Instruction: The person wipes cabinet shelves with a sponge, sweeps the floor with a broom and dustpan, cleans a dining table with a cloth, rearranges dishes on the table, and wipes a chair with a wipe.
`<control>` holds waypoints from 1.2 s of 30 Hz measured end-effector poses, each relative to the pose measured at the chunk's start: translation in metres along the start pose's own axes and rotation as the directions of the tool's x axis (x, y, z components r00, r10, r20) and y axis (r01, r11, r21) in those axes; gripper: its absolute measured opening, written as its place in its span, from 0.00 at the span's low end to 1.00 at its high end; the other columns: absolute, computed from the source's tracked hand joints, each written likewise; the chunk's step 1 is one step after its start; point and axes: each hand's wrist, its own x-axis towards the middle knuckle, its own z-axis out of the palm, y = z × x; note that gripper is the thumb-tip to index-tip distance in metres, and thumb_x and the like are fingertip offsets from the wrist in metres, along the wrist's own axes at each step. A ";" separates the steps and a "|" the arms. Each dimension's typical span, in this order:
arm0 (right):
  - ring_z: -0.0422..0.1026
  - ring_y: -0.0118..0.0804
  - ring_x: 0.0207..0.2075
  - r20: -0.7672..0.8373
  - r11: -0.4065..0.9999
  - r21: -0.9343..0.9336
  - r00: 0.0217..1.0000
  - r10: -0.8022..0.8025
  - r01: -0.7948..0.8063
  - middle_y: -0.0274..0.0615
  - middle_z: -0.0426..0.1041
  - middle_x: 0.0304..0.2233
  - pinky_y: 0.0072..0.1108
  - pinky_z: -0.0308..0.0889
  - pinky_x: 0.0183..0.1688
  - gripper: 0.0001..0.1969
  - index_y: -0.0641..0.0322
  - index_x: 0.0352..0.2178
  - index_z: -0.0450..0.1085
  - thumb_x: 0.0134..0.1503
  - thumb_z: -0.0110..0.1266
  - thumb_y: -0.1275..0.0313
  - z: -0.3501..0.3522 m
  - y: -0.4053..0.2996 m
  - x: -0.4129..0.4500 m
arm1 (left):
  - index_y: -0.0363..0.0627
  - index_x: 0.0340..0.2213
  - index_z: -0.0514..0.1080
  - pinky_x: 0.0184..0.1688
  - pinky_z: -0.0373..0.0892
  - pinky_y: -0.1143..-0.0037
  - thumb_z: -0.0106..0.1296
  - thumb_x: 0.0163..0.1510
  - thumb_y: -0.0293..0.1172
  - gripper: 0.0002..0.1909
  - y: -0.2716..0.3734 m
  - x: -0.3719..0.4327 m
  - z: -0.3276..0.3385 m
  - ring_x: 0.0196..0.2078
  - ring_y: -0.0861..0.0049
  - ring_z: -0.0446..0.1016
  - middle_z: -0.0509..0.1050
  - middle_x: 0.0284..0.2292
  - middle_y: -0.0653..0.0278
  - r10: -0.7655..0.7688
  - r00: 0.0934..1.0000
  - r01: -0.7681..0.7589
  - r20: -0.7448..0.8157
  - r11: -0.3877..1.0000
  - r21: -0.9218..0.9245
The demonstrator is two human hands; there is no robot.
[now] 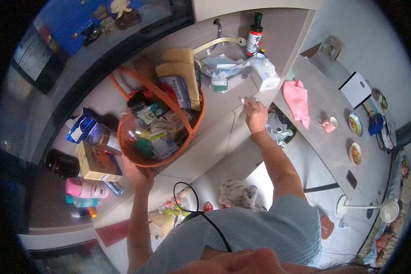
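My left hand [139,174] grips the near rim of an orange woven basket [196,132] with a tall handle. Packets, small boxes and pouches [164,137] fill the basket, and a tan cardboard piece [178,73] sticks up at its back. To the right, my right hand [256,116] is closed over a white wipe or tissue [243,100] and presses it on the counter [219,113] near its front edge. Just behind that hand stands a white tissue pack [265,75]. Crumpled clear plastic with a green-and-white packet [219,84] lies farther back.
Left of the basket stand a tan box [97,162], a pink bottle [87,188] and a dark jar [62,163]. A green glass bottle [254,36] is at the back. On the table at right are a pink cloth [296,101], a cup [329,124], bowls [355,153] and a phone [351,179].
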 end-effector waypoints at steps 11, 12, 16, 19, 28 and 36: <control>0.67 0.35 0.37 0.016 0.988 -0.073 0.990 0.140 -0.138 0.32 0.70 0.35 0.28 0.62 0.35 0.18 0.45 0.38 0.74 0.46 0.48 0.76 -0.001 0.036 0.007 | 0.29 0.56 0.43 0.60 0.44 0.56 0.36 0.52 0.63 0.48 0.002 -0.005 0.002 0.60 0.41 0.45 0.45 0.57 0.35 0.022 0.997 -0.020 -0.067 0.999 0.026; 0.67 0.36 0.36 -0.062 0.984 -0.097 0.988 0.140 -0.146 0.33 0.68 0.33 0.29 0.61 0.34 0.14 0.48 0.35 0.74 0.47 0.47 0.74 0.002 0.044 0.006 | 0.29 0.56 0.43 0.60 0.44 0.56 0.36 0.52 0.63 0.48 -0.001 -0.008 0.004 0.60 0.41 0.45 0.45 0.57 0.35 0.028 0.997 -0.027 -0.066 0.999 0.022; 0.67 0.36 0.34 -0.087 0.978 -0.092 0.980 0.181 -0.189 0.33 0.68 0.31 0.29 0.60 0.31 0.07 0.51 0.29 0.73 0.49 0.48 0.72 0.005 0.032 0.002 | 0.29 0.57 0.41 0.60 0.45 0.54 0.37 0.55 0.57 0.44 0.002 -0.007 0.008 0.60 0.40 0.45 0.44 0.57 0.34 0.062 0.995 -0.059 -0.082 0.997 0.040; 0.68 0.36 0.32 -0.029 0.978 0.117 0.984 0.178 -0.174 0.33 0.68 0.29 0.29 0.60 0.30 0.07 0.52 0.30 0.73 0.49 0.50 0.73 -0.005 0.000 -0.005 | 0.29 0.57 0.41 0.60 0.44 0.54 0.39 0.55 0.54 0.43 -0.004 -0.009 0.010 0.60 0.40 0.45 0.44 0.57 0.33 0.086 0.992 -0.081 -0.096 0.995 0.059; 0.70 0.45 0.38 -0.014 0.847 0.430 0.935 0.353 -0.313 0.46 0.72 0.34 0.27 0.66 0.42 0.19 0.57 0.36 0.74 0.42 0.46 0.84 -0.022 0.025 -0.047 | 0.28 0.56 0.42 0.60 0.44 0.55 0.42 0.53 0.53 0.44 0.000 -0.007 0.001 0.60 0.40 0.44 0.44 0.57 0.32 0.076 0.994 -0.071 -0.080 0.996 0.060; 0.72 0.38 0.27 -0.132 0.725 0.272 0.722 0.679 -0.632 0.48 0.73 0.25 0.26 0.66 0.34 0.21 0.61 0.47 0.68 0.50 0.46 0.70 -0.027 0.133 -0.021 | 0.27 0.56 0.43 0.61 0.42 0.55 0.40 0.54 0.54 0.43 -0.003 -0.010 0.009 0.61 0.41 0.42 0.43 0.57 0.33 0.066 0.993 -0.061 -0.093 0.996 0.059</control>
